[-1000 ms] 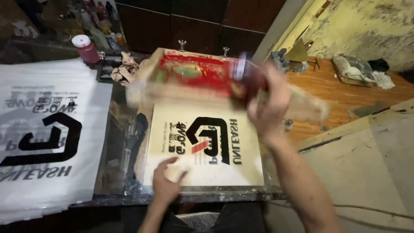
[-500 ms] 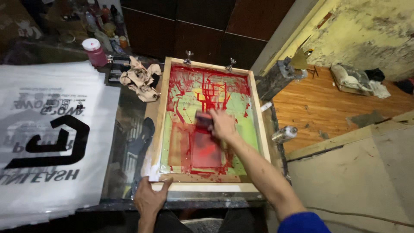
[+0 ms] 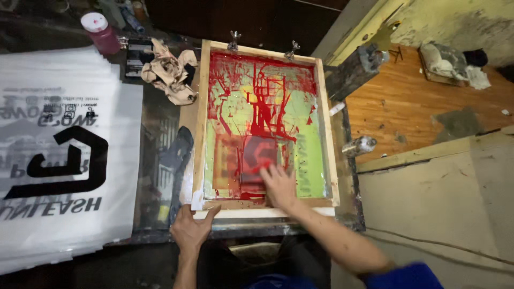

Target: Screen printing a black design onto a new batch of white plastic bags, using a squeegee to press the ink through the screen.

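Note:
A wooden-framed printing screen (image 3: 324, 123) lies flat on the work table, its mesh smeared with red ink (image 3: 267, 101). My right hand (image 3: 278, 184) rests on a squeegee (image 3: 258, 163) near the frame's front edge, over a dark red patch of ink. My left hand (image 3: 191, 230) presses on the frame's near left corner, fingers closed around the wood. What lies under the screen is hidden.
A stack of white bags printed with a black logo (image 3: 59, 166) lies at the left. A crumpled rag (image 3: 168, 75) and a pink-capped bottle (image 3: 100, 32) sit at the back. Two clamps (image 3: 262, 45) hold the frame's far edge. A wooden floor (image 3: 428, 107) is at the right.
The screen was swung down from raised to flat over the printed sheet. My right hand then drew the squeegee from mid-screen toward the front edge. My left hand stayed at the corner.

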